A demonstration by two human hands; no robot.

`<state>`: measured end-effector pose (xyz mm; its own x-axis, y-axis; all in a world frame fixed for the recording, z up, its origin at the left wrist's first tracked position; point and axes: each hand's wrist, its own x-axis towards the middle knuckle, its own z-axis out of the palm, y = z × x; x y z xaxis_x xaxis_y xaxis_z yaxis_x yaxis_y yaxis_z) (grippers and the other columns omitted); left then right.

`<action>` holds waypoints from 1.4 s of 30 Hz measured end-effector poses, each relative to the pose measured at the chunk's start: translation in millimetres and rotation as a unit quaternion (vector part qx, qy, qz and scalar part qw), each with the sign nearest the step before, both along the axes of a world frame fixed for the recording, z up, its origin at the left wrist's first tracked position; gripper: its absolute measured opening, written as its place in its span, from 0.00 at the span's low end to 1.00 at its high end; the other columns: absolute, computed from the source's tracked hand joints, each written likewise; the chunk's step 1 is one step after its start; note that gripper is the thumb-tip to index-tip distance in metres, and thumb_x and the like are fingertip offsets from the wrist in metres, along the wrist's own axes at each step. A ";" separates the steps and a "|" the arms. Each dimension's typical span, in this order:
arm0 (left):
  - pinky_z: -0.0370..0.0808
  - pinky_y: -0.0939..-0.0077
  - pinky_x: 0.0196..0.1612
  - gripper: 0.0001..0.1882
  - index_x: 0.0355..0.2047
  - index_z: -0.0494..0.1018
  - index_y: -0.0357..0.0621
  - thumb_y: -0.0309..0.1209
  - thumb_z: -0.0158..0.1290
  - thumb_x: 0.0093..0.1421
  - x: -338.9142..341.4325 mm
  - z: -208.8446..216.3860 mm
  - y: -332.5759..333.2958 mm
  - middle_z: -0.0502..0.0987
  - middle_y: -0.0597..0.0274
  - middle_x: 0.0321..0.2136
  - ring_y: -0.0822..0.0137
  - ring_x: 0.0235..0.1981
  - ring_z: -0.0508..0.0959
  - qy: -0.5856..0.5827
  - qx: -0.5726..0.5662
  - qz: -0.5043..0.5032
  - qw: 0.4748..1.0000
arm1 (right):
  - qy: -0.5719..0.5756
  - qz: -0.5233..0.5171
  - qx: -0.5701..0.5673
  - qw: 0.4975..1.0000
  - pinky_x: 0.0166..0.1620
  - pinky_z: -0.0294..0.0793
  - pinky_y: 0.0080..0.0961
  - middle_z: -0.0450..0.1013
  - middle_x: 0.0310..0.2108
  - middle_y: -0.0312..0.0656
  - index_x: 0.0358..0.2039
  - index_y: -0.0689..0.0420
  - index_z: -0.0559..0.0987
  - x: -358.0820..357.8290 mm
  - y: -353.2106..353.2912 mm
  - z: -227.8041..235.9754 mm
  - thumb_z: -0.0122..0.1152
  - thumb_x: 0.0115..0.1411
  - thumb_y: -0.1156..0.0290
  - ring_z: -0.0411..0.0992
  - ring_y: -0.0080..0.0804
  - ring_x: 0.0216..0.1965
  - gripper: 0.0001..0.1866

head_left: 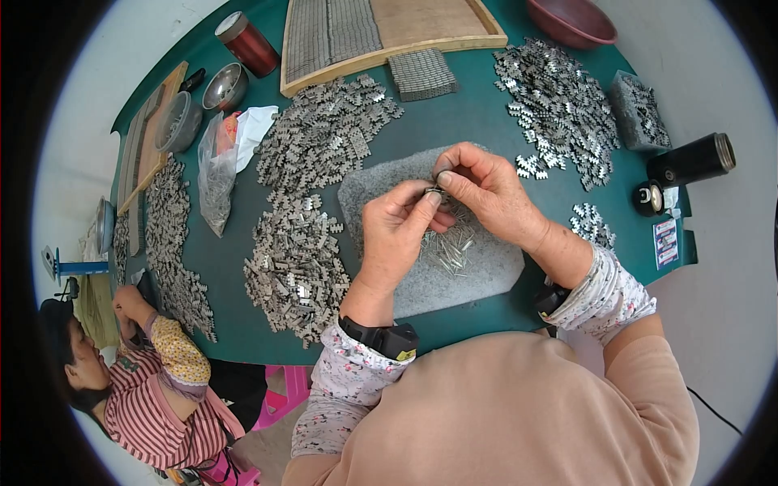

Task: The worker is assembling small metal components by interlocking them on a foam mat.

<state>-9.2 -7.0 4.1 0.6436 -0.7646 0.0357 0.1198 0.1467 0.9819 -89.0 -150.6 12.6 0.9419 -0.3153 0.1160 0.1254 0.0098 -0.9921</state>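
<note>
My left hand [394, 228] pinches a small dark metal piece [434, 190] between thumb and fingertips, probably one of the toothed links, though its shape is mostly covered. Close against it, my right hand [492, 197] is closed in a pinch at the same spot; what its fingertips hold is too small to make out. Both hands are above a grey felt mat [478, 287]. Beneath them, a loose heap of thin metal pins [450, 249] lies on the mat, partly hidden by my left hand.
Toothed metal links lie in piles left [298, 267] and right [559, 105] of the mat. Beyond are a wooden tray [433, 40], a folded link strip [421, 74] and a red bowl [572, 20]. A black flask [693, 162] stands at right. Another person [162, 397] works at left.
</note>
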 end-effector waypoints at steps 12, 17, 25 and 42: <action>0.77 0.81 0.30 0.08 0.38 0.75 0.31 0.24 0.50 0.63 -1.5 -0.5 -1.8 0.79 0.58 0.27 0.71 0.26 0.80 -0.007 0.008 0.007 1.000 | 0.000 -0.013 0.007 1.000 0.33 0.71 0.19 0.70 0.29 0.34 0.34 0.63 0.72 -0.9 -0.6 2.0 0.55 0.61 0.76 0.69 0.18 0.30 0.04; 0.76 0.82 0.28 0.07 0.36 0.75 0.31 0.24 0.50 0.63 -2.5 -9.2 -1.6 0.78 0.60 0.25 0.73 0.25 0.79 -0.144 0.026 0.056 0.988 | -0.139 -0.084 -0.364 0.917 0.31 0.71 0.34 0.69 0.28 0.47 0.32 0.61 0.74 1.7 4.0 9.1 0.59 0.52 0.79 0.71 0.47 0.29 0.06; 0.77 0.81 0.28 0.09 0.38 0.75 0.31 0.26 0.51 0.62 8.3 0.2 7.1 0.78 0.60 0.28 0.72 0.26 0.79 0.132 -0.023 -0.020 0.991 | -0.158 -0.038 -0.413 0.896 0.34 0.73 0.33 0.70 0.34 0.46 0.41 0.60 0.74 -3.2 3.1 19.5 0.68 0.46 0.74 0.72 0.45 0.33 0.20; 0.61 0.82 0.21 0.08 0.37 0.74 0.35 0.28 0.50 0.61 20.4 5.2 14.6 0.74 0.63 0.24 0.74 0.20 0.70 0.255 -0.032 -0.014 0.966 | -0.096 0.058 -0.362 0.925 0.37 0.74 0.33 0.71 0.37 0.45 0.42 0.60 0.76 18.1 -6.5 29.0 0.68 0.44 0.75 0.73 0.43 0.37 0.22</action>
